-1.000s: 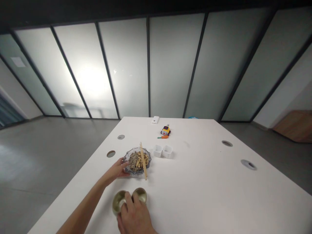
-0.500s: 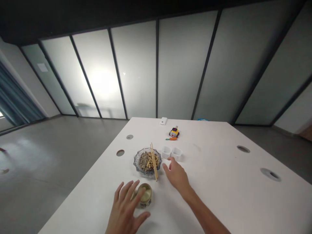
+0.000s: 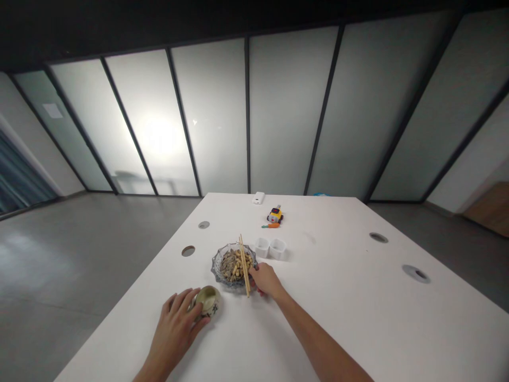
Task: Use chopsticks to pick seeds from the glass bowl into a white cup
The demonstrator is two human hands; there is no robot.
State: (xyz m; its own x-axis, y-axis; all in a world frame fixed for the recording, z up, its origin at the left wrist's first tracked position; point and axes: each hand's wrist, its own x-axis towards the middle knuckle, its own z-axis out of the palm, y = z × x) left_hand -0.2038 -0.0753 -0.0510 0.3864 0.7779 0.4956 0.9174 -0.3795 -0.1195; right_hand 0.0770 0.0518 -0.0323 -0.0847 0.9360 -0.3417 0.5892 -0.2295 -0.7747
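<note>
- Pinching the right rim of the glass bowl (image 3: 215, 269) with the right hand (image 3: 267, 279), fingers closed, left of centre on the table (image 3: 338, 302).
- Curving the left hand (image 3: 178, 319), half open, against a small greenish cup (image 3: 213, 307) at near left; impossible to tell how firmly.
- Keep that bowl level, go gently, and mind the chopsticks (image 3: 244, 265) lying across it, near ends jutting past the rim!
- Inside the bowl: striped seeds (image 3: 227, 263) to the left, peanuts (image 3: 238, 272) to the right.
- Just beyond, on the right: two open white tubs (image 3: 278, 256), side by side.
</note>
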